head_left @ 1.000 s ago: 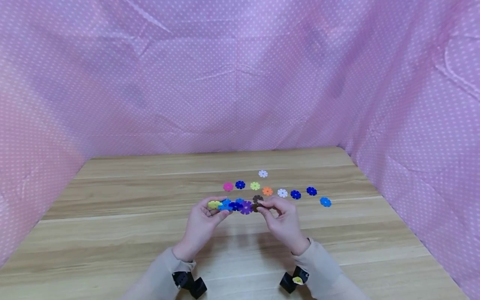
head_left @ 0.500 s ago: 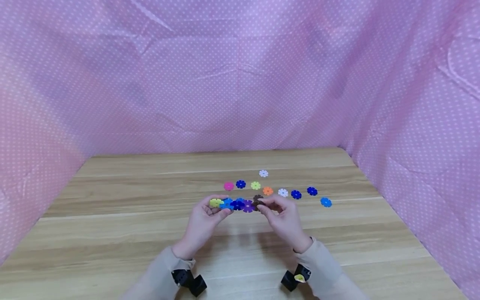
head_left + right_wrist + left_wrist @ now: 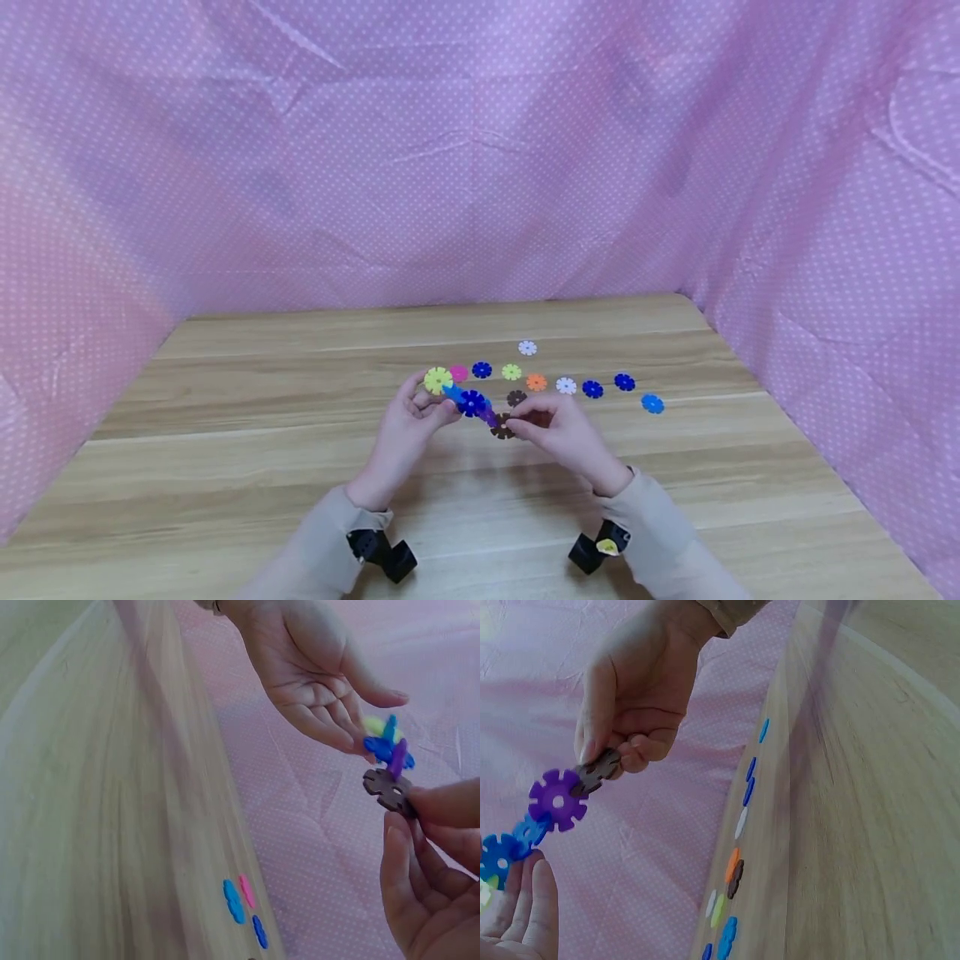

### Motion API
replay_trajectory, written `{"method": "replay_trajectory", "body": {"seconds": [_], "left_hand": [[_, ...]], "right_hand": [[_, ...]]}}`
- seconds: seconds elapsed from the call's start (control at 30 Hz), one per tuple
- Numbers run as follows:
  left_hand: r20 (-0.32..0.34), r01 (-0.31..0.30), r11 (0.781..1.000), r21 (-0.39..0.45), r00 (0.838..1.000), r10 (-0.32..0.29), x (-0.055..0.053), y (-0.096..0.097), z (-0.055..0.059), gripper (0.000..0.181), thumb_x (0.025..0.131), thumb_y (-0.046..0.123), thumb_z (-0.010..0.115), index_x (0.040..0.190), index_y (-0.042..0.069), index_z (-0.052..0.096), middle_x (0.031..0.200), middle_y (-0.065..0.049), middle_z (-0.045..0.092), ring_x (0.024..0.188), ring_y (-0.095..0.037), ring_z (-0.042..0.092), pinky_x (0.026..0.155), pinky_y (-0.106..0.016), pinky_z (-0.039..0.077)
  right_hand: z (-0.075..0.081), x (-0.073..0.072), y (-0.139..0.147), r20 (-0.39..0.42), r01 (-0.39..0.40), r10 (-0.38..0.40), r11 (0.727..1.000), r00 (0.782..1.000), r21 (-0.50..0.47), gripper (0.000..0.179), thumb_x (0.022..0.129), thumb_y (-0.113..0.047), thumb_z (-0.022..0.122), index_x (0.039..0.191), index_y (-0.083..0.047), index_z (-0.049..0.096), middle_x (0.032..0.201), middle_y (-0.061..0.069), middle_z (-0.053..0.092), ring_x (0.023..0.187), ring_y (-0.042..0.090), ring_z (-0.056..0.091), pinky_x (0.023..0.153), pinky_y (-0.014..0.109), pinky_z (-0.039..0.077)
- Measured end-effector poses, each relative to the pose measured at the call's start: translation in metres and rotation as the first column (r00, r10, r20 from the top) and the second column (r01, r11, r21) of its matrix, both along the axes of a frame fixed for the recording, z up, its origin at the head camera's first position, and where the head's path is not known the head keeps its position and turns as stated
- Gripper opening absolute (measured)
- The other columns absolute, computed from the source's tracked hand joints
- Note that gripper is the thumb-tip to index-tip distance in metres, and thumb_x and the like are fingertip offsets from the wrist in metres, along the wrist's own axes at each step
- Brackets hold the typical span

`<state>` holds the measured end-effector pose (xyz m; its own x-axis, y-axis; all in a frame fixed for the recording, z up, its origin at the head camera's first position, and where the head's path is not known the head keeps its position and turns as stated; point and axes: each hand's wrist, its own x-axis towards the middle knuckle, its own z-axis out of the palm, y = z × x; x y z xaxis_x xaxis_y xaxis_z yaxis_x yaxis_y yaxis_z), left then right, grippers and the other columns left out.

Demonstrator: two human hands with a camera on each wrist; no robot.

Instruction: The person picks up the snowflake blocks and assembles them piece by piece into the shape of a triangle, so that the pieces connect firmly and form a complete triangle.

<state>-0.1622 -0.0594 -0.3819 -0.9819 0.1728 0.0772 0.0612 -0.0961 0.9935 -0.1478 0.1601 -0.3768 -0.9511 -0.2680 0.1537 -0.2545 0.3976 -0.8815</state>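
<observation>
A chain of slotted, flower-shaped plastic discs spans both hands above the table. From left to right it runs through a yellow disc (image 3: 438,381), a light blue disc (image 3: 452,392), a dark blue disc (image 3: 472,403), a purple disc (image 3: 558,801) and a brown disc (image 3: 502,427). My left hand (image 3: 408,423) holds the chain near its yellow and light blue end. Between thumb and fingers, my right hand (image 3: 564,437) pinches the brown disc at the other end. The right wrist view shows the purple disc slotted into the brown one, edge-on to the camera.
Loose discs lie on the wooden table (image 3: 262,467) beyond the hands: pink (image 3: 459,373), orange (image 3: 536,382), another brown disc (image 3: 516,398), several blue, white and yellow-green ones. The light blue disc (image 3: 652,404) lies farthest right. A pink dotted curtain (image 3: 480,167) surrounds the table.
The chain has tilted: its yellow end rose with the left hand, while the brown end came down and nearer in the right hand. Its discs have turned. The loose discs stay put.
</observation>
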Motion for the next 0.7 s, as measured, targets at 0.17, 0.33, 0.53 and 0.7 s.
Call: {"method": "replay_trajectory", "body": {"seconds": [0.17,0.33,0.53,0.7], "left_hand": [[-0.013,0.035,0.999,-0.016,0.999,-0.035,0.001,0.009,-0.003,0.066,0.09,-0.004,0.055,0.146,-0.001,0.021,0.115,-0.027,0.059,0.093,-0.021,0.066,0.086,-0.031,0.056],[-0.026,0.106,0.99,-0.091,0.994,-0.109,0.004,0.017,-0.007,0.068,0.088,0.0,0.061,0.147,0.007,0.027,0.115,-0.025,0.061,0.101,-0.036,0.064,0.087,-0.031,0.055],[-0.063,0.069,0.988,-0.137,0.995,-0.078,0.006,0.025,-0.009,0.062,0.087,-0.005,0.061,0.142,0.0,0.033,0.104,-0.022,0.064,0.093,-0.029,0.066,0.079,-0.026,0.057],[-0.093,0.026,0.989,-0.144,0.995,-0.04,0.006,0.027,-0.011,0.065,0.085,-0.007,0.062,0.143,0.0,0.033,0.098,-0.022,0.065,0.09,-0.029,0.066,0.077,-0.021,0.055]], "right_hand": [[-0.003,-0.003,-0.006,0.183,0.061,-0.025,0.979,0.983,-0.195,0.017,0.087,0.002,0.062,0.101,0.01,0.064,0.095,0.019,0.068,0.078,0.014,0.068,0.074,0.03,0.059],[-0.007,-0.005,-0.013,0.269,0.101,0.003,0.923,0.963,-0.372,0.023,0.087,0.008,0.058,0.108,0.016,0.057,0.095,0.016,0.067,0.082,0.013,0.068,0.079,0.028,0.058],[-0.011,-0.005,-0.02,0.27,0.092,0.028,0.901,0.963,-0.423,0.027,0.085,0.008,0.059,0.11,0.017,0.054,0.09,0.01,0.068,0.081,0.011,0.068,0.079,0.029,0.058],[-0.011,-0.004,-0.024,0.265,0.095,0.023,0.901,0.964,-0.423,0.026,0.085,0.008,0.061,0.108,0.018,0.055,0.09,0.012,0.069,0.079,0.012,0.068,0.076,0.028,0.058]]}}
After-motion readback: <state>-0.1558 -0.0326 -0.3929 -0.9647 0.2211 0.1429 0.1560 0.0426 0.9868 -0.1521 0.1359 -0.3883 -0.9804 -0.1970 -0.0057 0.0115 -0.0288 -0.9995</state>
